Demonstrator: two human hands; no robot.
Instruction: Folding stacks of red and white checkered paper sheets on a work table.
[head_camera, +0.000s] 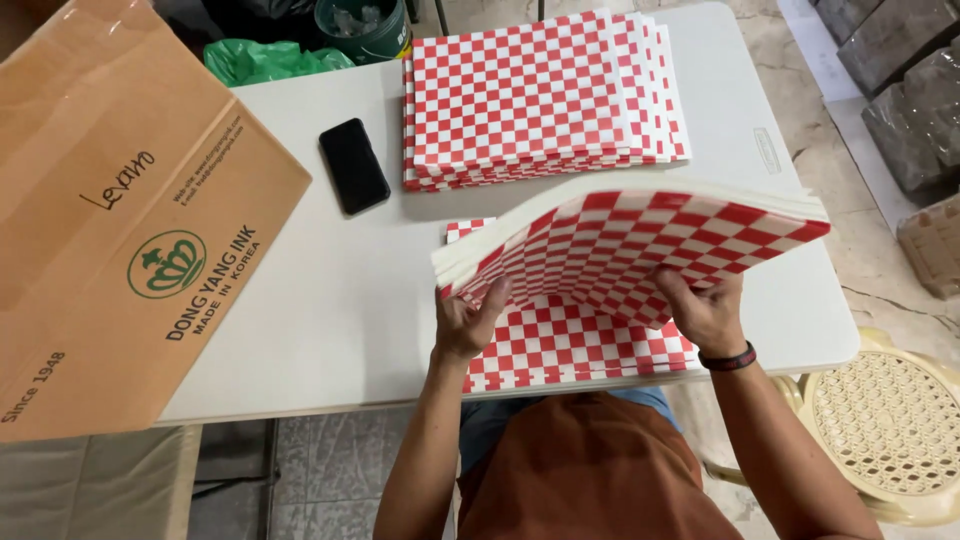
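Both hands held one thick bundle of red-and-white checkered paper sheets (640, 250) raised and bowed above the white folding table (330, 300), near its front edge. The left hand (466, 322) was closed on the bundle's lower left corner, thumb on top and the fingers out of sight beneath; the right hand (706, 312), with a dark wristband (728, 359) at the wrist, gripped the near edge further right, fingers curled under the sheets. The bundle's long axis ran left to right across the person's front, its far right corner lifted highest and its left end dipping toward the table — so the stock sat directly ahead of both hands, with neither arm clearly the nearer. Beneath it lay a flat layer of matching checkered sheets (570, 350), reaching to the front edge of the table and partly covered by the raised bundle. A taller stack of the same paper (540, 95) rested toward the back of the table, well apart from the held bundle, with a strip of bare tabletop between them. A black phone (353, 165) lay face up to the left of that stack. An open brown cardboard box (120, 220) overlapped the left end of the table, and a cream plastic chair (890, 430) stood off the right front corner. Open tabletop remained to the left of the hands, between phone and box flap.
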